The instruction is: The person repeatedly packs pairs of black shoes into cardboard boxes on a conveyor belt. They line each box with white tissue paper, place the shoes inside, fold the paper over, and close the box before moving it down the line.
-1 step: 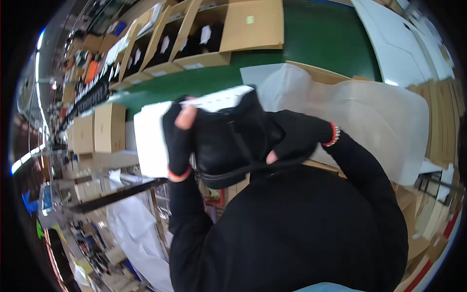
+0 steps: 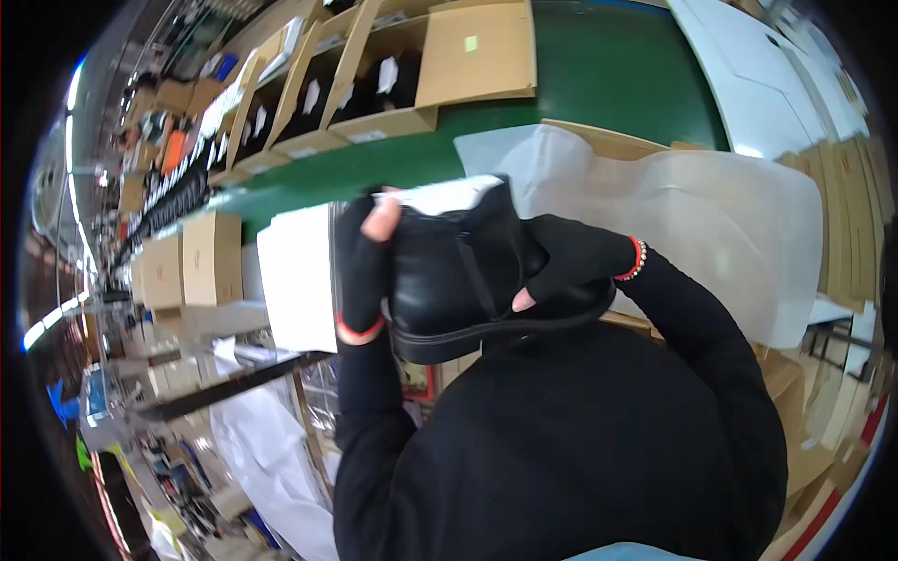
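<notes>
Held between my two hands is a black ankle boot (image 2: 432, 280), its side facing up and its thick dark sole along the near edge. My left hand (image 2: 367, 257), in a black fingerless glove, is closed around the boot's left end, thumb showing at the top. Over the right end lies my right hand (image 2: 582, 254), gloved the same way, closed on the boot with a thumb tip against its side. Most fingers of both hands are hidden. White paper (image 2: 454, 198) shows along the boot's far edge; whether it is inside or behind the boot I cannot tell.
A stack of white sheets (image 2: 297, 280) lies left of the boot. Translucent wrapping (image 2: 697, 234) drapes over a cardboard box at right. Open cartons (image 2: 477, 56) with dark contents line the far side of the green surface (image 2: 608, 70). Closed cartons (image 2: 212, 259) stand at left.
The boot and my left hand have shifted slightly to the right. My grip on the boot looks the same.
</notes>
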Demonstrator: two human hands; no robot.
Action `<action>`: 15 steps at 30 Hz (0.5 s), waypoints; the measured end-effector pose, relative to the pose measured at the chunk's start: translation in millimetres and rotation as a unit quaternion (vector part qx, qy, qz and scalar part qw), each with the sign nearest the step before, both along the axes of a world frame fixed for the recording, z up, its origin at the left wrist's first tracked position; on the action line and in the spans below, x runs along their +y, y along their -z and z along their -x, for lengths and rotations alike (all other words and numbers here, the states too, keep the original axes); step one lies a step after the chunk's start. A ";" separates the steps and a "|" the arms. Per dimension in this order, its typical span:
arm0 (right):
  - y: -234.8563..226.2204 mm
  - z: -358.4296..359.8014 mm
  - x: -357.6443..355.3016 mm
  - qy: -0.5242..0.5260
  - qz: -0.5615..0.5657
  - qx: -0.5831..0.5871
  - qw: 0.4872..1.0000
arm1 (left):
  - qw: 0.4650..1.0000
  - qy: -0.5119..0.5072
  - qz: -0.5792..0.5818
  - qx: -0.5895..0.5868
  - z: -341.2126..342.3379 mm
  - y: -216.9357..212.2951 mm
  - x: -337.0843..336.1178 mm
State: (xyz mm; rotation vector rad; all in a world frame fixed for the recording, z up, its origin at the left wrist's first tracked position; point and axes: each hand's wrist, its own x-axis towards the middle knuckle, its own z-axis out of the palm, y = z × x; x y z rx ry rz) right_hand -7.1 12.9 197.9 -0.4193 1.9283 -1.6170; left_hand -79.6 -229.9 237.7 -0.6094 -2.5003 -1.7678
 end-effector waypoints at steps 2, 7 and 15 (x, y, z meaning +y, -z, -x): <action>29.5 -20.1 13.1 0.086 0.099 -0.016 0.991 | 0.990 0.100 -0.056 -0.080 11.4 30.9 26.4; 82.6 -80.9 69.8 0.337 0.199 -0.197 0.899 | 0.986 0.081 0.095 -0.111 -11.4 130.8 43.1; 210.1 -65.5 59.8 0.586 0.284 -0.224 0.725 | 0.929 0.184 0.322 -0.013 -49.5 229.8 70.4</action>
